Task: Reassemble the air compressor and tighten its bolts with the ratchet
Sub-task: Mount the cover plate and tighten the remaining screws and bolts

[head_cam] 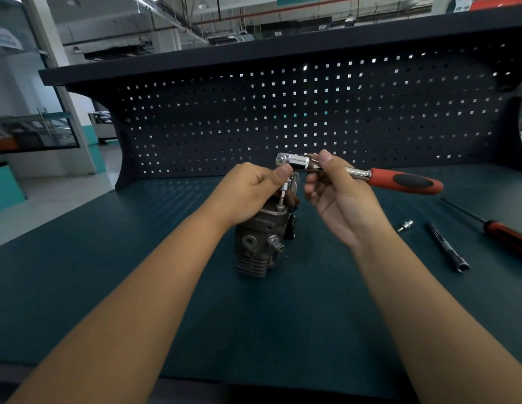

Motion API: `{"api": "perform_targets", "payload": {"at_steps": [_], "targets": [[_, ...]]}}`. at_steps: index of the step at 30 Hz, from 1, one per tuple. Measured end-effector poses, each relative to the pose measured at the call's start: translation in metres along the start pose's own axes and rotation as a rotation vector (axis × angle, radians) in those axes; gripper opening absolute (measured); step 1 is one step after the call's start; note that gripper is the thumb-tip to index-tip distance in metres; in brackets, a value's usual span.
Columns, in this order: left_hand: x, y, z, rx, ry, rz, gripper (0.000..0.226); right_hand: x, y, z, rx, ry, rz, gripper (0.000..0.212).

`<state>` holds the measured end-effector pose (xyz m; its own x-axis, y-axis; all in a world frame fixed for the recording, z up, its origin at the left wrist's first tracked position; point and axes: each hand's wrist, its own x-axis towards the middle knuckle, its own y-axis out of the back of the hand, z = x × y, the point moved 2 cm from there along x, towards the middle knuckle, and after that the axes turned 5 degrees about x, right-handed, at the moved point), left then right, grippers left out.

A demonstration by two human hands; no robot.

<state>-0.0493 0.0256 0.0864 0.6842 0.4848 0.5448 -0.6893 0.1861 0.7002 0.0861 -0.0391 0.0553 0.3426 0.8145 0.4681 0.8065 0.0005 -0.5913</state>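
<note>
The air compressor (261, 243) stood near the middle of the dark green surface (254, 330), just below the two hands. It was a small block of dark grey cast metal. It had cooling fins at its near end, some round ports on the side, and one short silver fitting that pointed toward the right. Its top was partly hidden by the left hand (251, 191).

The ratchet (356, 173) was held above the compressor, almost level. Its chrome head was over the compressor's top, and its red handle (with a black insert) pointed to the right, free of any hand. A thin silver extension (284, 191) went down from the head to the top of the compressor. The left hand pinched this extension between thumb and curled fingers, just under the head. The right hand (335, 196) gripped the chrome neck of the ratchet, with the thumb on top and the fingers curled below.

On the surface to the right lay a small metal fitting (405, 225), then a dark rod (447, 247), and then a screwdriver (501, 231) with a red and black handle. They lay apart from each other. A dark pegboard (283, 112) stood behind the surface.
</note>
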Motion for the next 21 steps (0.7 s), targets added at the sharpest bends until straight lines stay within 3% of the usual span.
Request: {"api": "perform_targets", "payload": {"at_steps": [2, 6, 11, 16, 21], "targets": [[0.000, 0.000, 0.000, 0.028, -0.003, -0.001, 0.059, 0.001, 0.001, 0.002, 0.015, 0.011, -0.008, 0.013], [0.002, 0.000, -0.001, 0.071, 0.029, -0.023, 0.076, 0.003, 0.005, 0.003, -0.014, 0.026, -0.041, 0.016], [0.000, -0.001, 0.004, 0.061, 0.014, -0.029, 0.054, 0.006, 0.009, 0.001, 0.003, -0.020, -0.032, 0.024], [0.001, 0.000, 0.003, 0.103, 0.016, -0.052, 0.067, 0.007, 0.006, 0.001, 0.040, -0.066, -0.086, 0.021], [0.001, 0.000, -0.002, 0.033, 0.050, -0.054, 0.024, 0.021, 0.002, 0.005, 0.101, -0.257, -0.007, 0.062]]}}
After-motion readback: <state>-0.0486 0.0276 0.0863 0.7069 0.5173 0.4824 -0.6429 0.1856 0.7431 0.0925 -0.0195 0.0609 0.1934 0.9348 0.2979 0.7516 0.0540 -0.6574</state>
